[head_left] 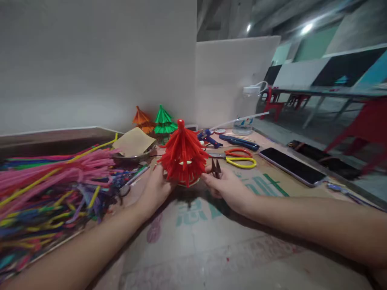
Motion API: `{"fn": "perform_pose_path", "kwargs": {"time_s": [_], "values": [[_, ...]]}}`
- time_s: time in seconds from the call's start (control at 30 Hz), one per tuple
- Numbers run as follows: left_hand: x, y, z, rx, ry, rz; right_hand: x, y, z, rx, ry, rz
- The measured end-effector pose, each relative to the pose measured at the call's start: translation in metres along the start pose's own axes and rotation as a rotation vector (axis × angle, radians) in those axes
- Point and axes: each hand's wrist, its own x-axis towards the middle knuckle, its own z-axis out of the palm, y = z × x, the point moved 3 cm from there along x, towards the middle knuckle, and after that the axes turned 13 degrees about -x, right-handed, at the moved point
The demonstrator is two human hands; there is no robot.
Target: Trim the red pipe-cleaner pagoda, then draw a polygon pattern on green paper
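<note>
A red pipe-cleaner tree (184, 155), upright with drooping tiers and a pointed top, is held just above the table in front of me. My left hand (160, 186) is closed on its lower left side, the fingertips partly hidden behind it. On the other side, my right hand (227, 186) is closed around small thread snips (216, 168), whose dark blades point up, slightly apart. Its thumb and fingertips reach the tree's lower right edge. Behind stand a green pipe-cleaner tree (164, 120) and an orange one (142, 119).
Loose pipe cleaners (60, 173) fill a box at left, beside a bowl (136, 159) with a yellowish sheet (133, 141). Rightward lie scissors (241, 160), a blue glue gun (210, 138), a utility knife (239, 142) and a phone (292, 166). A water bottle (244, 108) stands behind.
</note>
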Motion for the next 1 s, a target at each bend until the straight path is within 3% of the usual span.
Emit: {"fn": "perform_pose_path", "kwargs": {"time_s": [0.33,0.53,0.67,0.87,0.93,1.0], "values": [[0.004,-0.017,-0.009,-0.003,0.047,0.006,0.001,0.002,0.005,-0.032,-0.153,0.002],[0.005,-0.024,-0.010,-0.021,0.035,0.007,0.003,0.002,0.006,-0.109,-0.141,-0.061],[0.005,-0.029,-0.010,-0.024,0.025,0.001,-0.002,-0.006,-0.001,-0.177,-0.053,-0.201],[0.004,-0.027,-0.009,-0.040,0.023,-0.005,-0.022,-0.027,-0.011,-0.480,0.015,-0.838],[0.003,-0.025,-0.009,-0.048,0.013,-0.006,-0.022,-0.026,-0.011,-0.477,-0.028,-0.810],[0.003,-0.022,-0.008,-0.060,0.005,-0.006,-0.019,-0.019,-0.009,-0.438,-0.124,-0.646]]}}
